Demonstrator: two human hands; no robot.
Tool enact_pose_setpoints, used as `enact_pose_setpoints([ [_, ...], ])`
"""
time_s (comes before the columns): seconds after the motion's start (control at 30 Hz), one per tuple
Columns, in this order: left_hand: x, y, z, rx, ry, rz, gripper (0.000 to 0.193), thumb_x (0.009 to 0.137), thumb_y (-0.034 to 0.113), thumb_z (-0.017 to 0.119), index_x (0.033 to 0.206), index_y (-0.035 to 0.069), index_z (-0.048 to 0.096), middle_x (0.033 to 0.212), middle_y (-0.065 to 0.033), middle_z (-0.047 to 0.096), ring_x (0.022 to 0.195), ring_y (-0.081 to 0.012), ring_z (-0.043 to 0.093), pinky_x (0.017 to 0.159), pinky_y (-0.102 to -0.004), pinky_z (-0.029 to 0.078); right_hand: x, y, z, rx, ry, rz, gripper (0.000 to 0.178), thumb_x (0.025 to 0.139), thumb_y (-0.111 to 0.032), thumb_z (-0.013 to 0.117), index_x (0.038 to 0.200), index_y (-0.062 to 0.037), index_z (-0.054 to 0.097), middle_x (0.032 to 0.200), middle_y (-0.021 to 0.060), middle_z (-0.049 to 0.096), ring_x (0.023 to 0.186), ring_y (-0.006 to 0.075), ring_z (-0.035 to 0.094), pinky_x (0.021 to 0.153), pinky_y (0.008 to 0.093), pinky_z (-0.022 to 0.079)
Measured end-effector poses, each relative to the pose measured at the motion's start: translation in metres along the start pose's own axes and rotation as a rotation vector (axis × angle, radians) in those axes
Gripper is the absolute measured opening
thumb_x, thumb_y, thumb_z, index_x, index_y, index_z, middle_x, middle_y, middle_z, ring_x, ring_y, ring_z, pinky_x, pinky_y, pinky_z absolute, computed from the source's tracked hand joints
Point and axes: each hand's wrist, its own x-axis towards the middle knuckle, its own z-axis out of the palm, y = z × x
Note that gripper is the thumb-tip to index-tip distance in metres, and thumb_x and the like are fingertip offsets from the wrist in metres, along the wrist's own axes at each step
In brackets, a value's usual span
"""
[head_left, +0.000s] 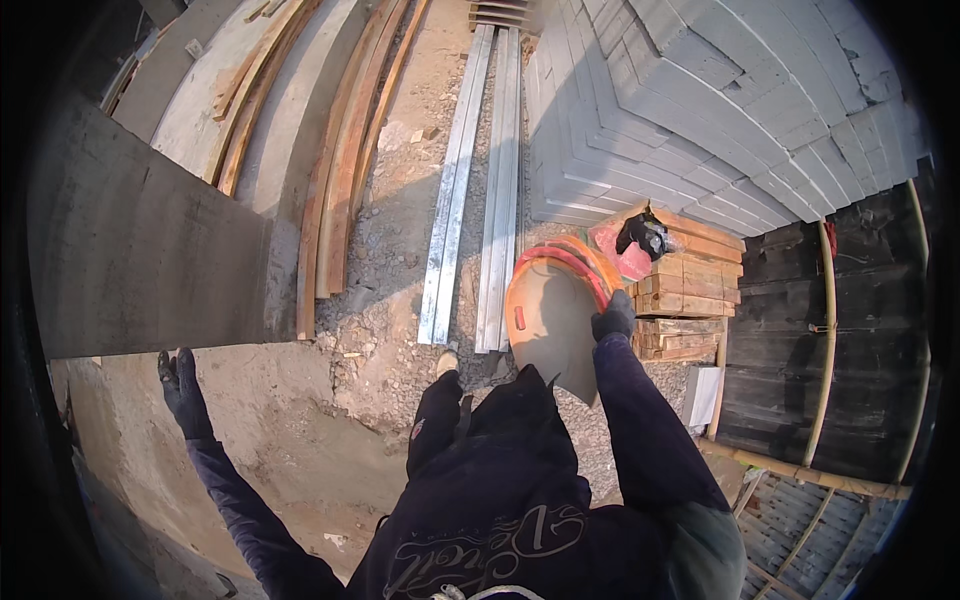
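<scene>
My right hand [613, 315], in a dark glove, is closed on the right rim of an orange tub [550, 318]. The tub hangs tilted beside my right leg, its inside coated with grey-brown residue. More than one orange-red rim shows along its top, so a second tub may be nested with it; I cannot tell. Out to the left, my gloved left hand [183, 393] holds nothing, with its fingers stretched and apart. It is nearest the lower edge of a grey concrete slab or wall [160, 240]; whether it touches that edge is unclear.
Long metal profiles [457, 190] lie on gravel ahead. Timber boards [345, 170] run along the concrete at left. Grey blocks [700, 95] are stacked high at right, with a pile of wooden beams [685, 285] and a black plastic bag [645, 232] before them. Bamboo poles [826, 340] stand beyond.
</scene>
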Motion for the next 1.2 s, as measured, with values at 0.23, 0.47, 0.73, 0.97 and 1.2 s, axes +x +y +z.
enact_pose_setpoints([
  [0.23,-0.420,-0.043,0.115,0.432,-0.766,-0.691,0.094,0.079,0.045,0.083,0.147,-0.006,0.045,0.142,-0.0259,0.057,0.130,-0.0339,0.059,0.109,-0.0402,0.046,0.156,-0.003,0.070,-0.039,-0.075,-0.255,0.054,0.074,-0.015,0.074,0.123,-0.0082,0.052,0.119,0.0199,0.063,0.107,0.0418,0.065,0.091,0.0490,0.053],
  [0.47,-0.753,0.000,0.053,0.528,-0.132,-1.403,0.095,0.075,0.046,0.087,0.143,-0.008,0.049,0.136,-0.0286,0.061,0.126,-0.0327,0.061,0.104,-0.0398,0.050,0.230,-0.008,0.129,-0.127,-0.294,-0.231,0.056,0.080,-0.031,0.072,0.124,-0.0077,0.047,0.115,0.0196,0.066,0.110,0.0395,0.067,0.089,0.0464,0.054],
  [0.73,-0.926,0.003,0.224,0.182,-0.193,-1.455,0.100,0.072,0.058,0.085,0.141,-0.007,0.052,0.138,-0.0254,0.060,0.127,-0.0341,0.060,0.108,-0.0386,0.046,0.103,-0.014,0.202,-0.082,-0.364,-0.853,0.055,0.082,-0.037,0.079,0.116,0.0021,0.063,0.118,0.0237,0.069,0.118,0.0348,0.065,0.094,0.0433,0.052],
  [0.97,-0.911,-0.016,0.282,-0.123,0.003,-1.372,0.088,0.073,0.054,0.082,0.139,0.000,0.056,0.129,-0.0266,0.066,0.122,-0.0379,0.064,0.103,-0.0400,0.050,-0.111,-0.049,0.186,-0.199,-1.048,-1.625,0.055,0.076,-0.041,0.084,0.106,0.0009,0.064,0.104,0.0255,0.069,0.100,0.0438,0.066,0.085,0.0465,0.053],
  [1.2,-0.982,-0.103,0.254,-0.414,0.227,-1.482,0.080,0.079,0.042,0.083,0.142,0.001,0.055,0.134,-0.0226,0.064,0.124,-0.0346,0.063,0.106,-0.0389,0.048,-0.276,-0.094,0.142,-0.249,-1.349,-1.257,0.028,0.087,-0.025,0.078,0.090,-0.0062,0.058,0.071,0.0108,0.064,0.055,0.0209,0.060,0.049,0.0383,0.048],
])
